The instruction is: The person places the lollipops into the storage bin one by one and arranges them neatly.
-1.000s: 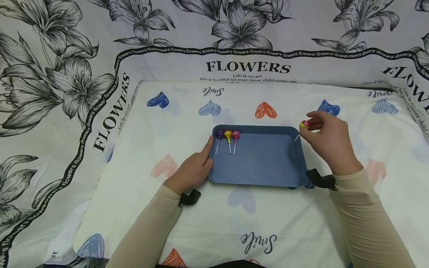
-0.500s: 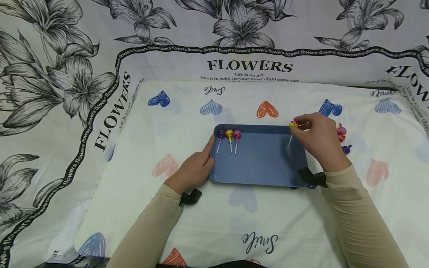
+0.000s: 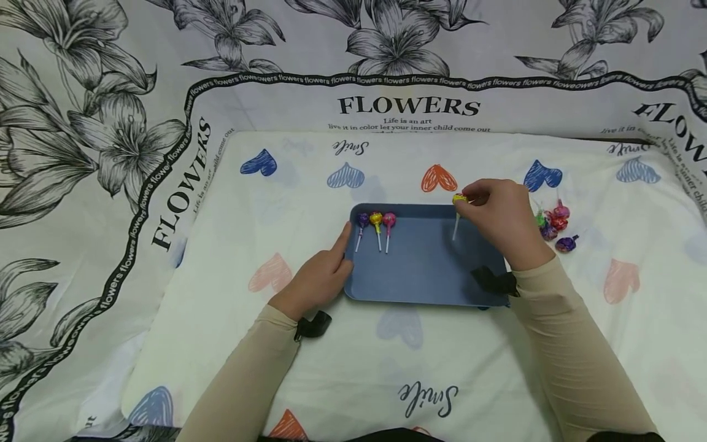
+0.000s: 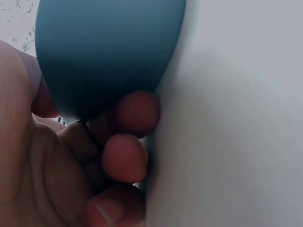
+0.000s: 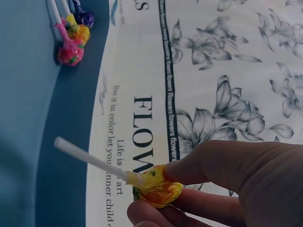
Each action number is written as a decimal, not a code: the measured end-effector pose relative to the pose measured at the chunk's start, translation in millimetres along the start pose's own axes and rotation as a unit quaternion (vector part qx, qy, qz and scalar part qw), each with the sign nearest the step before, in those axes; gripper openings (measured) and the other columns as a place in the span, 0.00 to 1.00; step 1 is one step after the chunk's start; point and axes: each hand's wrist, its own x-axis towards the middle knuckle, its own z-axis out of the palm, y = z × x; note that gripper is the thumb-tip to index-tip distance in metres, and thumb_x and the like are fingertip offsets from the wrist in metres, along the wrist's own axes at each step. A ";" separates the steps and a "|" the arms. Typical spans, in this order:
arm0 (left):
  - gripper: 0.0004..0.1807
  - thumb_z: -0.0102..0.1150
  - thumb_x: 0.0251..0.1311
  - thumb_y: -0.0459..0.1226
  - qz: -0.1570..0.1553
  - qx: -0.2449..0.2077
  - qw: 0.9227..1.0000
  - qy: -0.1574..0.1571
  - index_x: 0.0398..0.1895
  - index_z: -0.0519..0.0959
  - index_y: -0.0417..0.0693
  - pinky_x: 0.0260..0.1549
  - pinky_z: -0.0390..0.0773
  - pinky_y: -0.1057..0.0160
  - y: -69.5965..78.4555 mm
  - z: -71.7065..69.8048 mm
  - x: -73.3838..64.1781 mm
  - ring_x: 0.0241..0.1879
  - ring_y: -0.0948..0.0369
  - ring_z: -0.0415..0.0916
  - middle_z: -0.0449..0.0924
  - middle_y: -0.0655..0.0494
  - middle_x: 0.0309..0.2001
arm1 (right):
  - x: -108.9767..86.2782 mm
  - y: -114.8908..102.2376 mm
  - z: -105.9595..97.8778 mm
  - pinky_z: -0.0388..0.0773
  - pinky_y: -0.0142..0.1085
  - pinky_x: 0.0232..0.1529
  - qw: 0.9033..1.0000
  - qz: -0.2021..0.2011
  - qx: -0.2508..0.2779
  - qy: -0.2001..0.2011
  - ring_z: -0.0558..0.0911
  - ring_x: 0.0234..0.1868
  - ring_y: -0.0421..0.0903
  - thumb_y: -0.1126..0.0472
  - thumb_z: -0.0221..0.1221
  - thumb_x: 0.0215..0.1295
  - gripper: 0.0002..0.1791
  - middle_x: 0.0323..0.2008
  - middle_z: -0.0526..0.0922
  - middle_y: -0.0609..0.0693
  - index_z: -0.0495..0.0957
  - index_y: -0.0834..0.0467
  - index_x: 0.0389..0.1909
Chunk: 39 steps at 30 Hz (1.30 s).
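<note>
A yellow-wrapped lollipop (image 5: pixel 156 191) is pinched between the thumb and fingers of my right hand (image 3: pixel 499 215), above the back right part of a blue tray (image 3: pixel 420 273). Its white stick points down in the head view. Inside the tray's back left corner lie purple (image 3: pixel 362 221), yellow (image 3: pixel 376 219) and pink (image 3: pixel 389 220) lollipops in a row, sticks toward me. My left hand (image 3: pixel 315 276) holds the tray's left side, index finger along the outer wall. In the left wrist view its other fingers (image 4: pixel 125 158) curl against the tray's outside.
To the right of the tray, past my right hand, lies a small pile of wrapped lollipops: pink (image 3: pixel 561 210), red (image 3: pixel 559 222), green and purple. A purple one (image 3: pixel 566 244) lies a little in front. Beneath everything is a white cloth (image 3: pixel 331 368) printed with hearts.
My right hand has carried the yellow lollipop leftward from the tray's right edge to over its back right part, uncovering the pile at right. My left hand stays at the tray.
</note>
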 end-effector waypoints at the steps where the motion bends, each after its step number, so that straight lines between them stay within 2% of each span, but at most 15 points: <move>1: 0.41 0.39 0.77 0.42 -0.001 -0.001 1.000 0.000 0.87 0.35 0.56 0.41 0.74 0.55 -0.1 0.3 -0.2 0.19 0.58 0.63 0.65 0.56 0.21 | 1.2 -2.2 0.5 0.77 0.40 0.33 1.000 -0.002 0.001 -0.002 0.87 0.40 0.58 0.57 0.66 0.68 0.16 0.40 0.89 0.65 0.89 0.66 0.45; 4: 0.41 0.39 0.77 0.42 -0.003 -0.004 1.000 -0.001 0.87 0.35 0.56 0.44 0.74 0.54 -0.1 0.7 -0.8 0.20 0.57 0.64 0.64 0.56 0.21 | 3.7 -6.7 1.7 0.77 0.41 0.34 1.000 -0.008 0.003 -0.009 0.88 0.40 0.57 0.57 0.66 0.68 0.15 0.40 0.89 0.64 0.89 0.66 0.45; 11: 0.42 0.39 0.76 0.41 0.004 -0.003 1.000 0.000 0.87 0.35 0.56 0.40 0.74 0.55 -0.3 0.6 0.2 0.19 0.58 0.61 0.64 0.56 0.20 | 5.9 -10.4 9.3 0.78 0.45 0.37 1.000 -0.012 0.001 -0.018 0.88 0.39 0.55 0.58 0.67 0.68 0.13 0.39 0.90 0.61 0.89 0.65 0.42; 15: 0.42 0.39 0.76 0.41 0.008 -0.002 1.000 0.001 0.87 0.35 0.57 0.42 0.74 0.55 -0.5 0.9 0.9 0.19 0.58 0.62 0.64 0.57 0.20 | 8.0 -10.5 16.4 0.78 0.47 0.37 0.999 -0.017 -0.002 -0.027 0.87 0.37 0.55 0.58 0.67 0.68 0.12 0.37 0.89 0.61 0.88 0.65 0.40; 28: 0.41 0.39 0.76 0.41 0.004 0.001 1.000 0.000 0.87 0.35 0.57 0.40 0.74 0.55 -2.3 1.5 1.4 0.19 0.58 0.62 0.65 0.56 0.20 | 14.2 -14.9 39.3 0.75 0.44 0.36 0.998 -0.033 -0.001 -0.056 0.83 0.34 0.52 0.59 0.69 0.67 0.09 0.32 0.88 0.56 0.88 0.61 0.31; 39: 0.42 0.39 0.76 0.42 0.002 0.006 1.000 0.001 0.87 0.34 0.59 0.38 0.74 0.55 -3.4 1.2 1.7 0.19 0.57 0.63 0.65 0.55 0.20 | 21.8 -17.6 57.8 0.72 0.41 0.31 0.994 -0.032 -0.024 -0.102 0.79 0.29 0.50 0.58 0.69 0.67 0.13 0.28 0.88 0.55 0.89 0.64 0.29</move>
